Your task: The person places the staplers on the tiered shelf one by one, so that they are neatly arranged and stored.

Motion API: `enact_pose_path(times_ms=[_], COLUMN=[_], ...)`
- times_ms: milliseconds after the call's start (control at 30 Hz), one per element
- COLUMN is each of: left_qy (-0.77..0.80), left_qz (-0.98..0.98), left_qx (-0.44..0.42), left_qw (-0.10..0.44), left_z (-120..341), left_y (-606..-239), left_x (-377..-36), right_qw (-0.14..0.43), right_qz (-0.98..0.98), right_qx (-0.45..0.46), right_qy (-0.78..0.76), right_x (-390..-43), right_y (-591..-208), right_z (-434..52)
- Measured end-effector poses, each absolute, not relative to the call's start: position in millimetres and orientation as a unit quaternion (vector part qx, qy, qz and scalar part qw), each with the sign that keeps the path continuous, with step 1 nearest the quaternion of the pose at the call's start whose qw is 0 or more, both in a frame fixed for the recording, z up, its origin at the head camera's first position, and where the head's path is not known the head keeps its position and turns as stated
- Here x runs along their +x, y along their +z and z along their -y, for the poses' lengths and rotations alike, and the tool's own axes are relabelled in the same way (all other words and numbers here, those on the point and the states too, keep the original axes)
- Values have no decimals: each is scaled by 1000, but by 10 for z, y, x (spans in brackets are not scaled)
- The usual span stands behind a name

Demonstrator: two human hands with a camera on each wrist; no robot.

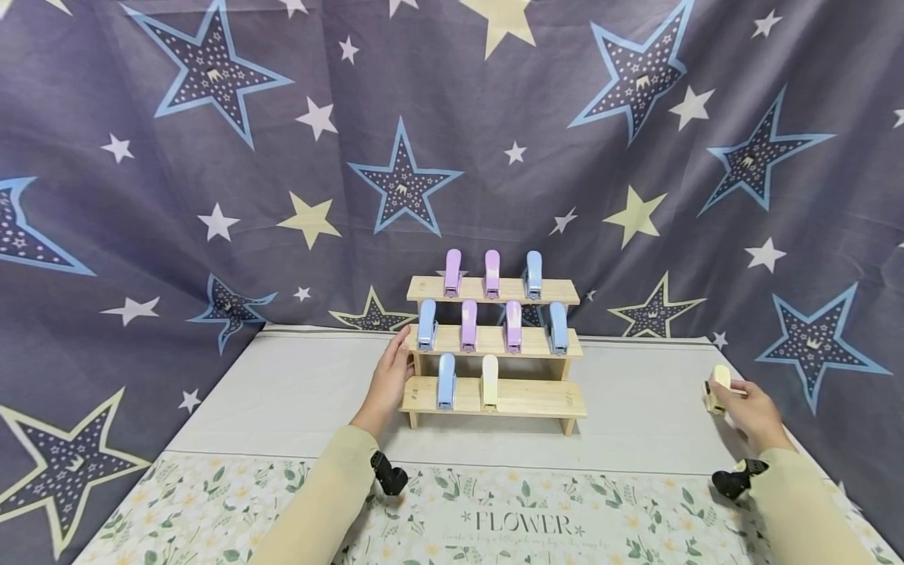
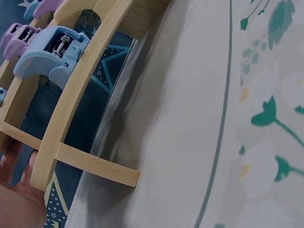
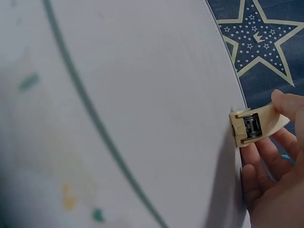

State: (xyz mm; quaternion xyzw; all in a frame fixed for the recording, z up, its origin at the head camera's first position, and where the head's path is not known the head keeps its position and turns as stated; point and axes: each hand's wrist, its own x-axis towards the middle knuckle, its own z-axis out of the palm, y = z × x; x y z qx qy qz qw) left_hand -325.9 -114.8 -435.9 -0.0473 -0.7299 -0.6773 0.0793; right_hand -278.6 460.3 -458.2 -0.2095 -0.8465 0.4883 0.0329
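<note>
Your table (image 1: 282, 392) runs out close on the right: your right hand (image 1: 752, 412) works just inside that edge, with the star-printed backdrop (image 1: 212, 196) hanging directly beyond it, while a broad bare stretch of cloth lies open between that hand and the wooden rack (image 1: 523, 396). The rack stands mid-table with open room in front of it, down to the flower-printed strip (image 1: 523, 518). Count nine staplers on its three steps: two purple and one blue on top, two blue and two purple (blue at the ends) in the middle, one blue and one cream below, leaving the right half of the bottom step free. A tenth, the cream stapler (image 1: 718, 386), is in your right hand, held off the rack and well apart from it; the right wrist view shows your thumb on its upper side and your fingers (image 3: 266, 156) curled under it, gripping it. Your left hand (image 1: 391, 380) rests against the rack's left end with fingers fairly straight, holding nothing.
</note>
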Motion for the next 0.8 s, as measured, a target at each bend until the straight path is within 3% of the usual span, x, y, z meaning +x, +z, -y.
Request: enact_pose_path(times_ms=[500, 800], left_qy=[-674, -677], left_qz=[733, 731], left_qx=[-46, -48], left_qw=[82, 77], left_z=[1150, 1149], left_y=[-4347, -4334], left_x=[-3244, -3240], right_qw=[17, 16], right_qz=[875, 904], right_qx=[-146, -34], right_qy=[462, 426], right_x=[-2755, -2713], right_y=[-4533, -4289], right_z=[-4517, -4177])
